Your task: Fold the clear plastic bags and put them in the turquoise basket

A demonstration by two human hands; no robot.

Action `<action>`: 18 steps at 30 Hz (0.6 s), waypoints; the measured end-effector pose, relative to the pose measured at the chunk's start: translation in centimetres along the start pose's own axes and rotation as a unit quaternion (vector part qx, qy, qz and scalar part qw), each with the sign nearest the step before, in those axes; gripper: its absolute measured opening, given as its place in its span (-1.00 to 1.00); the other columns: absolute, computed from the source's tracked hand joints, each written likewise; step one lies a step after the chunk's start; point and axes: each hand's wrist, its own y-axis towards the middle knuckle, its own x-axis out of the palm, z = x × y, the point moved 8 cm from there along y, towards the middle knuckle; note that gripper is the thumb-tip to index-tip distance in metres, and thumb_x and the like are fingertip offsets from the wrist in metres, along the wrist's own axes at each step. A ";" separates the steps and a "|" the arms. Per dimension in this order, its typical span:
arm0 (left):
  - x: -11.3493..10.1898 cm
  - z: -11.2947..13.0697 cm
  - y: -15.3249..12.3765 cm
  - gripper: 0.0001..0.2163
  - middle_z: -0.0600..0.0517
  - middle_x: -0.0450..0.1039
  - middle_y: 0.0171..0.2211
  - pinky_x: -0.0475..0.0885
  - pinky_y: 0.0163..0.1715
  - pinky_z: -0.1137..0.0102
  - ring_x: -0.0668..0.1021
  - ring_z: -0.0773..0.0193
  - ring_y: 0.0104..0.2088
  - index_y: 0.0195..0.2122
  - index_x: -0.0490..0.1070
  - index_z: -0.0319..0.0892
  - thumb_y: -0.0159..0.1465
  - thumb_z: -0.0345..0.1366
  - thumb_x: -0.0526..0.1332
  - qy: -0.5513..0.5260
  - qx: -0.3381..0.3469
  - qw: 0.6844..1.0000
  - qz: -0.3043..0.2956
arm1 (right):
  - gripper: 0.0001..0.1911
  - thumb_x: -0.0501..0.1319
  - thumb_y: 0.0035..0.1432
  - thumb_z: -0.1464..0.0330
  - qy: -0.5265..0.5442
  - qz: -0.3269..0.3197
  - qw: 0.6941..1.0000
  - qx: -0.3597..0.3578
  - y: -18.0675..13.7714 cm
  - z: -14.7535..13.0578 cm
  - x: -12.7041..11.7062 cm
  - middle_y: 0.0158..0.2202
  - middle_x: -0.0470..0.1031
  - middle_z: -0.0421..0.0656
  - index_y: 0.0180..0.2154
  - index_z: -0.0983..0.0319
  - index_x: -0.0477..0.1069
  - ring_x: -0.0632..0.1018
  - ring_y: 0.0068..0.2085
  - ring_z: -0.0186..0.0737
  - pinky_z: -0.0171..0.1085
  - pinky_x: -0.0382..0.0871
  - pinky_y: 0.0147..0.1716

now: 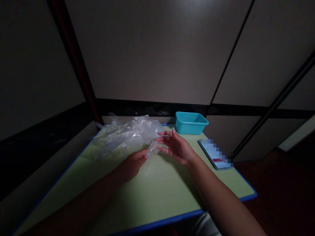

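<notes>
A loose pile of clear plastic bags [137,131] lies crumpled at the back of the table, a little left of the middle. In front of it, my left hand [135,164] pinches one small clear plastic bag [153,148] between thumb and fingers. Close by on the right, my right hand [176,146] has its fingers spread and pointing left, by the upper edge of that bag. Whether its fingertips touch the plastic is hard to make out.
A turquoise plastic basket [192,128] stands at the table's back right corner. Nearer, by the right edge, lies a phone [214,155] with its screen lit. The pale green table [157,196] has a blue rim, and dark-trimmed panels [157,59] rise behind it.
</notes>
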 end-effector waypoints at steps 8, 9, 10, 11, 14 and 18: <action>0.3 0.5 -0.5 -0.57 -0.05 0.52 -0.13 0.31 -0.06 0.23 0.51 0.02 -0.10 -0.04 0.40 -0.24 0.07 -0.18 0.25 -0.182 -0.085 0.979 0.021 | -0.58 -0.06 0.23 0.08 0.017 -0.022 1.000 -0.003 -0.5 -1.2 0.2 -0.01 0.40 -0.01 -0.19 0.23 0.38 0.36 0.07 -0.12 -0.10 0.38 -0.11; 0.3 0.7 -0.5 -0.57 -0.09 0.52 -0.14 0.32 -0.07 0.22 0.51 0.01 -0.11 -0.05 0.41 -0.27 0.06 -0.20 0.26 -0.205 -0.087 0.975 0.018 | -0.59 -0.04 0.22 0.07 0.014 -0.021 1.000 -0.007 -0.5 -1.4 0.0 -0.01 0.40 -0.01 -0.19 0.23 0.38 0.35 0.08 -0.11 -0.08 0.38 -0.11; 0.4 0.9 -0.5 -0.58 -0.12 0.52 -0.15 0.33 -0.08 0.22 0.52 0.00 -0.12 -0.06 0.40 -0.30 0.06 -0.22 0.27 -0.228 -0.087 0.970 0.012 | -0.60 -0.02 0.20 0.07 0.010 -0.016 1.000 -0.015 -0.5 -1.7 -0.2 -0.01 0.40 -0.02 -0.20 0.22 0.38 0.35 0.07 -0.10 -0.07 0.38 -0.12; 0.5 1.0 -0.5 -0.59 -0.15 0.52 -0.15 0.34 -0.08 0.21 0.53 0.00 -0.12 -0.06 0.40 -0.31 0.07 -0.24 0.26 -0.252 -0.084 0.964 0.002 | -0.62 0.01 0.18 0.08 0.004 -0.007 1.000 -0.029 -0.4 -1.9 -0.6 -0.03 0.41 -0.03 -0.21 0.22 0.38 0.37 0.04 -0.09 -0.07 0.39 -0.14; 0.5 1.0 -0.4 -0.62 -0.19 0.49 -0.11 0.35 -0.03 0.19 0.50 0.00 -0.05 -0.01 0.35 -0.31 0.14 -0.30 0.22 -0.316 -0.068 0.946 -0.016 | -0.68 0.14 0.09 0.10 -0.044 0.055 0.993 -0.093 -0.2 -2.8 -2.1 -0.14 0.45 -0.08 -0.26 0.20 0.40 0.45 -0.14 -0.14 -0.15 0.42 -0.27; 0.7 1.2 -0.6 -0.63 -0.16 0.40 0.01 0.34 -0.01 0.09 0.45 -0.04 0.01 0.03 0.27 -0.26 0.18 -0.34 0.18 -0.367 -0.059 0.927 -0.053 | -0.70 0.27 -0.02 0.16 -0.190 0.116 0.966 -0.134 0.0 -2.8 -3.1 -0.27 0.45 -0.12 -0.29 0.23 0.41 0.43 -0.29 -0.25 -0.32 0.34 -0.40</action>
